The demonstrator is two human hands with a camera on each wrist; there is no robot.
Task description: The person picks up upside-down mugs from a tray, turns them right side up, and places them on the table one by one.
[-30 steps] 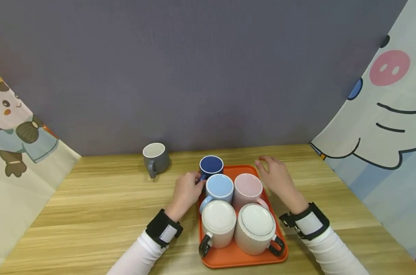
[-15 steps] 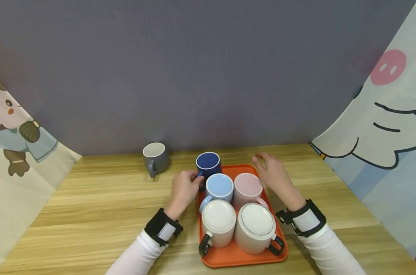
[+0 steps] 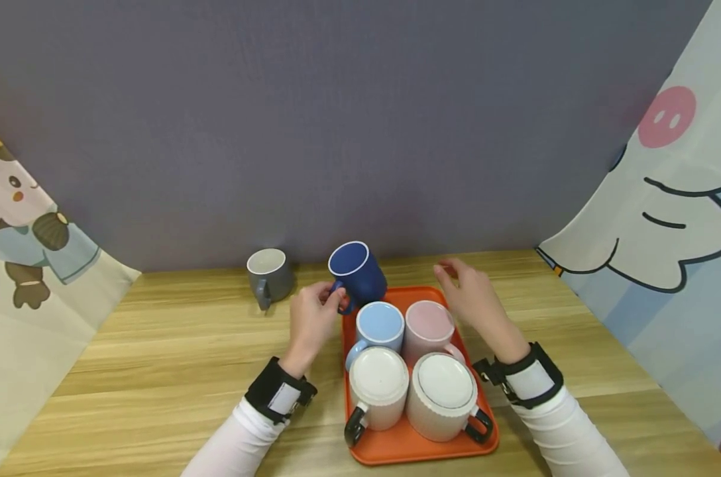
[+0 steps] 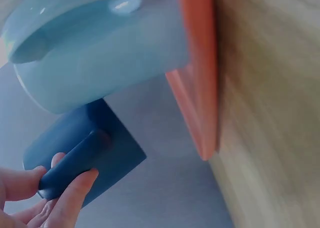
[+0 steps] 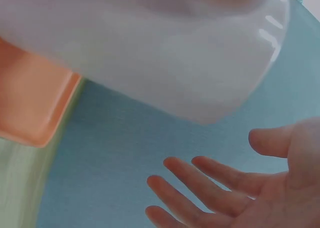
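My left hand (image 3: pixel 313 320) pinches the handle of a dark blue mug (image 3: pixel 360 273), which is raised and tilted over the back left corner of the orange tray (image 3: pixel 420 454). In the left wrist view the thumb and fingers close round that handle, clear of the tray rim. Beside the pink mug (image 3: pixel 430 322), my right hand (image 3: pixel 476 301) hovers with relaxed fingers and holds nothing. A light blue mug (image 3: pixel 381 323) stands upright on the tray, left of the pink one. Two whitish mugs with black handles, one at left (image 3: pixel 379 381) and one at right (image 3: pixel 443 391), sit bottom up in front.
A grey mug (image 3: pixel 270 275) stands upright on the wooden table (image 3: pixel 175 371), left of the tray and near the back wall (image 3: pixel 348 132). Printed curtains hang at the left (image 3: pixel 44 232) and right (image 3: pixel 682 218).
My left hand has lifted the dark blue mug off the tray's back left corner, up and slightly left, and the mug has tilted. The right hand has shifted only slightly.
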